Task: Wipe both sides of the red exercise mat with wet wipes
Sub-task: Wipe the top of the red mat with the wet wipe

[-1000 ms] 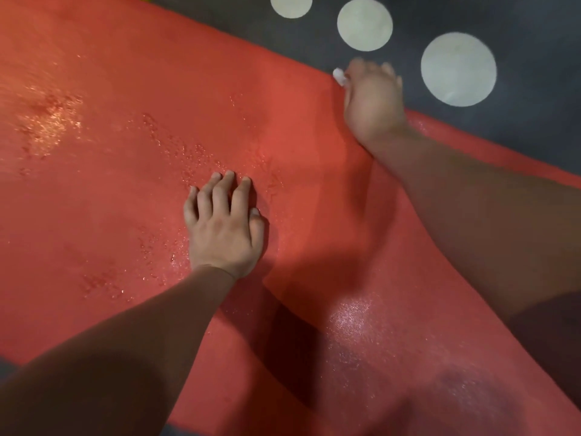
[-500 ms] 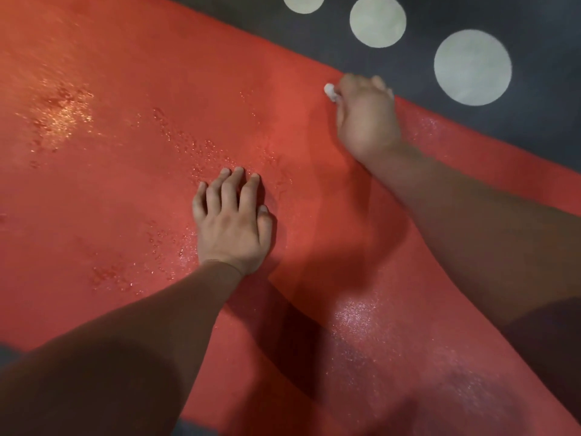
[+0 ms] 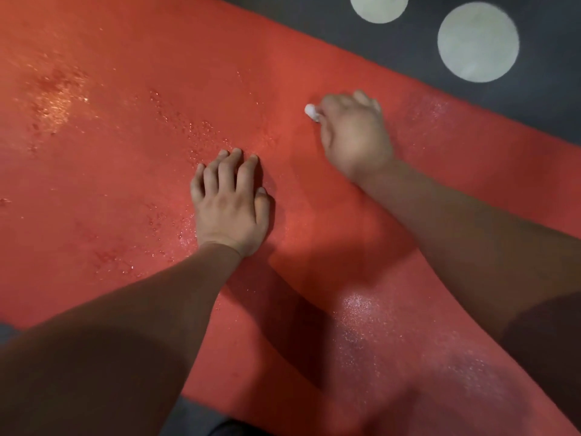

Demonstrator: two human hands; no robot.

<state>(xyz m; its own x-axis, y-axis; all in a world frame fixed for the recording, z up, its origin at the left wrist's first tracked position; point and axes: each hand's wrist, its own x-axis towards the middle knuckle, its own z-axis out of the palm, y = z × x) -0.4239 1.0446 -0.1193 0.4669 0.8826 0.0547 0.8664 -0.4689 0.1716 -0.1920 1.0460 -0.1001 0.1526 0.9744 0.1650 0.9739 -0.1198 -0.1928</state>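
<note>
Red exercise mat (image 3: 125, 184) spread across dark floor (image 3: 534, 96) with pale circles (image 3: 478, 42), left hand (image 3: 231, 204) flat on mat, fingers extended, right hand (image 3: 353, 136) gripping bunched white wet wipe (image 3: 312, 112) against mat near far edge, wet patches glistening

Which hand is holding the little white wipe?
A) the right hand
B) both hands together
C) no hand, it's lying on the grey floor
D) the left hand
A: the right hand is curled round the white wipe, which pokes out by the fingers, while the left hand lies flat on the red mat and holds nothing.
</note>
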